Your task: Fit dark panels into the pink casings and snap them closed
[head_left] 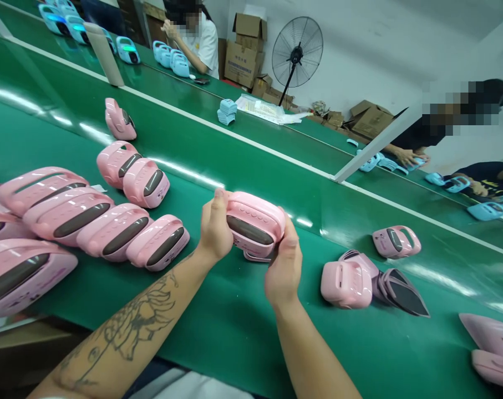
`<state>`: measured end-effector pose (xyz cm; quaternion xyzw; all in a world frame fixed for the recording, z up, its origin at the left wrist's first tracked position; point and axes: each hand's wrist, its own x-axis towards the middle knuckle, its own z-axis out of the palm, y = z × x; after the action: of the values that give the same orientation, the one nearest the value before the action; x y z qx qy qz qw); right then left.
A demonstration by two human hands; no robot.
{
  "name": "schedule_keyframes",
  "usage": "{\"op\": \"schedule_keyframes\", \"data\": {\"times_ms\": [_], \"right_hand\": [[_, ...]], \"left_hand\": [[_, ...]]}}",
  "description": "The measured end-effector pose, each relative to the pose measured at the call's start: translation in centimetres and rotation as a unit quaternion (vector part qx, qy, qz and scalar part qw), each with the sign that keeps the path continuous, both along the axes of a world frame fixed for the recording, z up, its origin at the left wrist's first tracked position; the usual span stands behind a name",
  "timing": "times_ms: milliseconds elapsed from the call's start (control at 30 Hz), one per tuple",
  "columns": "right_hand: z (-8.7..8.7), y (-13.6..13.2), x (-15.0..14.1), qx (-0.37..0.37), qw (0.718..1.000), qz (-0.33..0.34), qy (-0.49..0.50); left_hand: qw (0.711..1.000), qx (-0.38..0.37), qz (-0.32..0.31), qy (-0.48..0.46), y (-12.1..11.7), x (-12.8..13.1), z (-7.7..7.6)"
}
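Both of my hands hold one pink plastic speaker-like device (254, 224) with a dark oval panel, a little above the green conveyor belt (218, 332). My left hand (214, 228) grips its left end with curled fingers. My right hand (282, 266) clasps its lower right side. To my left a row of several matching pink devices (110, 230) lies side by side on the belt. Two more pink devices (132, 174) sit behind that row. On the right lie a pink housing (346, 284), a dark panel part (405, 293) and another pink device (396, 241).
A white rail (276, 151) divides the belt from the far green lane. Other people work across it with blue devices (171, 57). A standing fan (296, 52) and cardboard boxes (245, 50) are by the back wall. More pink shells (492, 346) lie at the right edge.
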<state>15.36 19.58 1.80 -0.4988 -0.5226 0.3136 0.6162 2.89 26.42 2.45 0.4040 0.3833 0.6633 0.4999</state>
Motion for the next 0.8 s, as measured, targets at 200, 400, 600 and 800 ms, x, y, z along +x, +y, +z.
{"op": "schedule_keyframes", "data": {"times_ms": [200,400,600,800], "right_hand": [[0.9,2.6,0.8,0.075,0.991,-0.109,-0.009],[0.8,2.6,1.4,0.181,0.974,-0.125,-0.062],[1.1,3.7,1.3,0.184,0.963,-0.179,-0.082],[0.6,4.2,1.4,0.089,0.985,-0.110,0.097]], "left_hand": [[0.998,-0.006,-0.016,-0.055,-0.1,2.1,2.0],[0.998,0.037,-0.024,-0.038,0.4,2.7,2.4],[0.994,0.073,0.023,-0.079,1.1,3.7,1.4],[0.993,-0.051,0.012,-0.104,2.3,4.1,1.0]]}}
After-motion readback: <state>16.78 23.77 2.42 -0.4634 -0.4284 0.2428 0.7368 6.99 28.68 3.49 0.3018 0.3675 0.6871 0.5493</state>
